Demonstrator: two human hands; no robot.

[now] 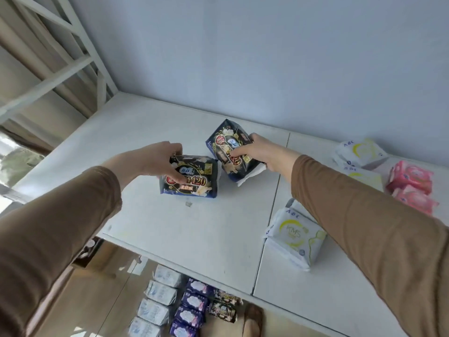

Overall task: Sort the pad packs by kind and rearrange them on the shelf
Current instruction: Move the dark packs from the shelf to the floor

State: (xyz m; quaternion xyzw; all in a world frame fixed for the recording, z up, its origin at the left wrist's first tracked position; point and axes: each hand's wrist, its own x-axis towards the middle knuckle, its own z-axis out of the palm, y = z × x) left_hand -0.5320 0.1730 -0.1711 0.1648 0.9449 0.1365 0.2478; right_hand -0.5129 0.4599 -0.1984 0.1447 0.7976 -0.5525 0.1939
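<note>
Head view, frame centre: left hand (pixel 155 159) grips black 420 pack (pixel 190 177); right hand (pixel 257 152) grips tilted black pack (pixel 230 152), seemingly same kind. Packs best set flush, labels aligned.

I can read "1420" in gold on the black pad pack (pixel 192 177) on the left. The white pack with the yellow crescent (pixel 295 235) near the shelf's front edge carries "ABC" and "KMS". "ABC" also shows on the white pack at the back (pixel 359 150). The second black pack's (pixel 229 148) print is too tilted to read.
</note>
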